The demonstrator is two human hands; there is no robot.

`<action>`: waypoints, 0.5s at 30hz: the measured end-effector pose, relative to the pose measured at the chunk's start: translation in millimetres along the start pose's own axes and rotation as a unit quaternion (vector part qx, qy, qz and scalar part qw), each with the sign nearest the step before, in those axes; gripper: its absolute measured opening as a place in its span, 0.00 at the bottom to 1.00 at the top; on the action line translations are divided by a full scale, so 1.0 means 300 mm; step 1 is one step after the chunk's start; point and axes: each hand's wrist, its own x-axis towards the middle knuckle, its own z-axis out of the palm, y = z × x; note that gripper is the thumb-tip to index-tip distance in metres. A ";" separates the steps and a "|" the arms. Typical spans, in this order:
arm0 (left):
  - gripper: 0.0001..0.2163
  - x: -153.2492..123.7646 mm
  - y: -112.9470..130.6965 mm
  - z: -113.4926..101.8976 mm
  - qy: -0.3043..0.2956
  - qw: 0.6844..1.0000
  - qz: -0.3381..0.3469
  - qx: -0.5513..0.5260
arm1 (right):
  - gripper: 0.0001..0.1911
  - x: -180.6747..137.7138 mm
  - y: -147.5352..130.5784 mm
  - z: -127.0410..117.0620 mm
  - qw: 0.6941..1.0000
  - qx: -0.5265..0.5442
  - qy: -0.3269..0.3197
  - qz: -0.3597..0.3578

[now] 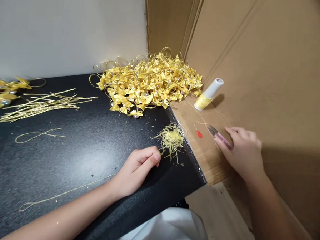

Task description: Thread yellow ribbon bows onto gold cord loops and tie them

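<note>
My right hand (243,149) rests on the cardboard, with its thumb and fingers around a pair of thread snips (221,137) whose dark blades point left. Just left of the blades lies a red needle threader (199,133). My left hand (140,169) is closed on the black table beside a tangle of yellow thread scraps (172,139); what its fingers hold, if anything, is hidden. A looped yellow cord (70,190) runs up to the left wrist and disappears behind it. Beyond the snips a white cone spool (209,94) wound with yellow thread stands upright.
A large heap of yellow ribbon bows (151,80) with gold loops and small bells fills the back corner. Gold cords (45,106) lie in a bundle at left, near more bows (3,92) and a single crossed cord (38,135). Cardboard walls (272,68) close off the right.
</note>
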 end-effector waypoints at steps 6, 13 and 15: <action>0.14 0.002 0.007 -0.003 0.001 0.999 0.013 0.032 | 0.17 -0.011 0.001 0.028 0.998 0.041 -0.010 0.055; 0.14 0.001 0.003 0.002 -0.001 0.999 0.007 0.031 | 0.15 -0.032 -0.032 -0.039 0.920 0.363 -0.072 0.131; 0.14 0.002 0.003 0.002 0.000 1.000 0.006 0.027 | 0.18 -0.064 -0.113 -0.075 0.834 0.500 -0.192 0.136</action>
